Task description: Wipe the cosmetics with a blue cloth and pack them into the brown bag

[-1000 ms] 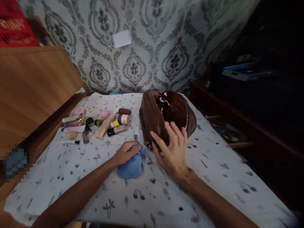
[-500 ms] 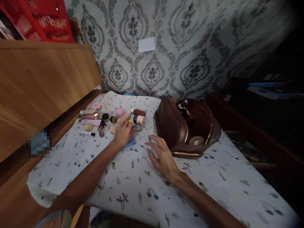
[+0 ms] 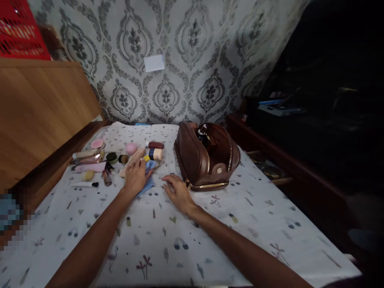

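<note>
Patterned wallpaper (image 3: 192, 52) backs a white-covered bench (image 3: 180, 232), w/ a wood cabinet (image 3: 42, 96) at far L carrying a red basket (image 3: 21, 40). Pink sponge (image 3: 131, 148), brush (image 3: 123, 159), dark-lidded jar (image 3: 112, 157) & navy-capped bottle (image 3: 156, 154) crowd the space just beyond & beside the person's L grip (image 3: 135, 177); brown bag (image 3: 192, 154), unzipped w/ a dark flask (image 3: 203, 138) inside, stands to the R, just beyond the R grip (image 3: 179, 194). Blue cloth (image 3: 146, 187) lies at the L grip's R side, showing btwn thumb & fingers & out below the hand; can't tell if it's pinched or merely pressed. Beige tube (image 3: 136, 155) lies beyond & partly behind the same fingers. R grip is empty, fingers loosely bent, thumb apart. Tube's long axis runs diag., near L to far R. Cloth, crumpled, stretches approx. the same way, its far end by the navy-capped bottle.
</note>
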`<state>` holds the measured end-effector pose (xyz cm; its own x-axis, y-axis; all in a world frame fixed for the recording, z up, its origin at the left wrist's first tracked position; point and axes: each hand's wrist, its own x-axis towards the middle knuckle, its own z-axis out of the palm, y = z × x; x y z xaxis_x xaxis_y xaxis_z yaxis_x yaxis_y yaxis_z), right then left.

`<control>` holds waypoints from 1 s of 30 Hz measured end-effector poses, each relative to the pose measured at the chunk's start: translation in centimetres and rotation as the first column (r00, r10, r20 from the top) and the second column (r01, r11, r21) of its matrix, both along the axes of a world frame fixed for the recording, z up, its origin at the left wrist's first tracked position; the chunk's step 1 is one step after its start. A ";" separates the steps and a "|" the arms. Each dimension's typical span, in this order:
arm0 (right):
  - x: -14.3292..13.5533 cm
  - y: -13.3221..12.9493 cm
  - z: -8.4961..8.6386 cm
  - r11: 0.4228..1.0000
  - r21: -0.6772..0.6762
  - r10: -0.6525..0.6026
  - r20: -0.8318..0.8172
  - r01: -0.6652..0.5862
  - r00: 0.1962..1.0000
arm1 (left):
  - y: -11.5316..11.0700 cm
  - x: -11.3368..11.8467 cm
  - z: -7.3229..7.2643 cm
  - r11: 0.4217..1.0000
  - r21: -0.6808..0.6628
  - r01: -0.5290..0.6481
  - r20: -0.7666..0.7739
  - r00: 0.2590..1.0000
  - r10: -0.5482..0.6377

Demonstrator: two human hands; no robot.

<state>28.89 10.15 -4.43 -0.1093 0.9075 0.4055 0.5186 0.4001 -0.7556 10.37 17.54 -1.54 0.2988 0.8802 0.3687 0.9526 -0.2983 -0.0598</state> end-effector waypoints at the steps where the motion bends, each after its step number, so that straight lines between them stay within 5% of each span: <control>1: 0.1 0.0 0.1 1.000 -0.006 -0.008 -0.006 0.008 1.000 | 0.1 0.0 -0.1 1.000 0.001 0.005 0.014 1.000 -0.005; 12: 0.3 0.6 -0.6 0.998 -0.061 -0.042 -0.170 0.032 0.984 | 0.2 -0.1 -0.3 0.986 -0.017 0.164 0.103 0.982 -0.161; 19: 0.5 0.8 -0.6 0.990 -0.129 -0.090 -0.266 0.057 0.960 | -0.3 0.4 -0.4 0.939 0.002 0.344 0.339 0.883 -0.324; 30: -0.2 0.7 -0.2 0.981 -0.126 -0.166 -0.142 0.148 0.976 | -0.2 0.8 0.3 0.972 -0.043 0.230 0.742 0.659 -0.123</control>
<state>28.65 10.89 -4.62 0.0928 0.9497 0.2992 0.4441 0.2294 -0.8661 11.13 17.33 -1.26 0.1359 0.8923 0.4305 0.6019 -0.4195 0.6795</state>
